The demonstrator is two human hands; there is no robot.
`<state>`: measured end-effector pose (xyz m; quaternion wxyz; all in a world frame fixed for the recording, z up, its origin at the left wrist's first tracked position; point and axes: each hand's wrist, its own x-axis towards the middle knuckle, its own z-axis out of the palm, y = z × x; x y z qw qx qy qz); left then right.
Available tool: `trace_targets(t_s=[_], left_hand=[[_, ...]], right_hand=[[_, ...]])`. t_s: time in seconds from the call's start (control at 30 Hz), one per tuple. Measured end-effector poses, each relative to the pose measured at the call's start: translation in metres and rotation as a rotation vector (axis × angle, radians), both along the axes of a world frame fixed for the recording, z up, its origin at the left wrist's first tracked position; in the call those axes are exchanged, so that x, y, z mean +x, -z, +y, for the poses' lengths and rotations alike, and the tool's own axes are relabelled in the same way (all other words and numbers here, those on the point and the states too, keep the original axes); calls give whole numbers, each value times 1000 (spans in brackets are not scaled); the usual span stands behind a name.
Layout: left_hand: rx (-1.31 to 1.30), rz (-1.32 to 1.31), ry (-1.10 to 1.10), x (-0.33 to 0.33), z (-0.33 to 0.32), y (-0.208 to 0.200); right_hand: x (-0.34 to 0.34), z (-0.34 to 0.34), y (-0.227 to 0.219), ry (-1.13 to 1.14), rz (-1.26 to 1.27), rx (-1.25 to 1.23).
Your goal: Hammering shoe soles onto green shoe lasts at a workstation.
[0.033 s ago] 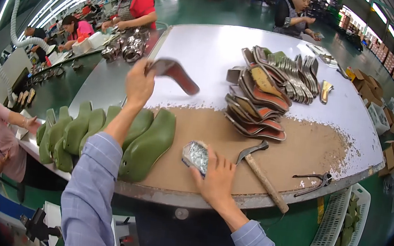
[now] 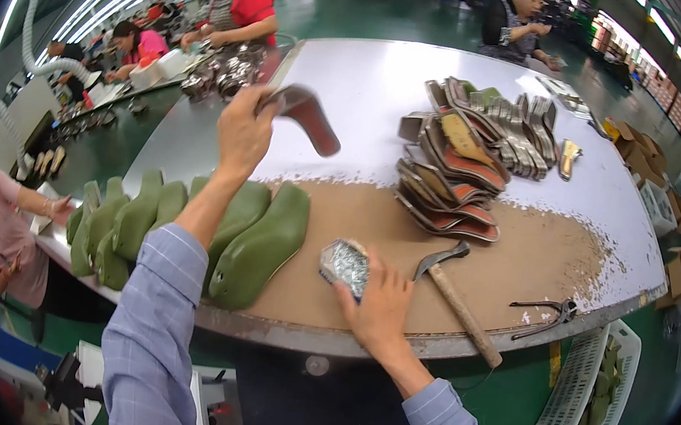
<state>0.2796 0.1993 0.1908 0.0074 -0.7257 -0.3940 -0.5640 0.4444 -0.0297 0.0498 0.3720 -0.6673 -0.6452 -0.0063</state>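
Observation:
My left hand point(image 2: 245, 130) is raised over the table, fingers closed round one end of a curved shoe insole point(image 2: 315, 121), grey-brown with a reddish face. Below that arm stand several green shoe lasts point(image 2: 263, 246), close together along the table's left front. My right hand point(image 2: 380, 305) rests at the front edge, thumb and fingers about a small open box of shiny metal tacks point(image 2: 346, 268). Just right of it lies a hammer point(image 2: 463, 315) with a wooden handle and a dark curved head. Stacked insoles point(image 2: 453, 183) are piled beyond the hammer.
Pincers point(image 2: 543, 315) lie near the right front edge of the white table point(image 2: 355, 80). A white basket point(image 2: 589, 392) with green pieces stands on the floor below. Co-workers are at the far left bench, the left side and behind the table. Cardboard boxes point(image 2: 641, 154) stand at right.
The insole in my left hand has tilted, its free end pointing more steeply down. My right hand stays at the tack box. The whole view has shifted slightly.

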Motion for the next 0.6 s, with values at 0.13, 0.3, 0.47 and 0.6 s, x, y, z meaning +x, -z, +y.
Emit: trace_targets(t_s=[0.13,0.3,0.47,0.6], left_hand=[[93,246,156,2,-68,-73],[-447,73,574,19,-159,-64],[-541,101,582,21,-194,-59],[-292,68,457,-19,-172,-67]], right_hand=[[13,-5,-4,61,173,226],[2,-37,-60,-152,425,486],[24,-57,-82,16,29,329],[134,-61,-62,404,-78,359]])
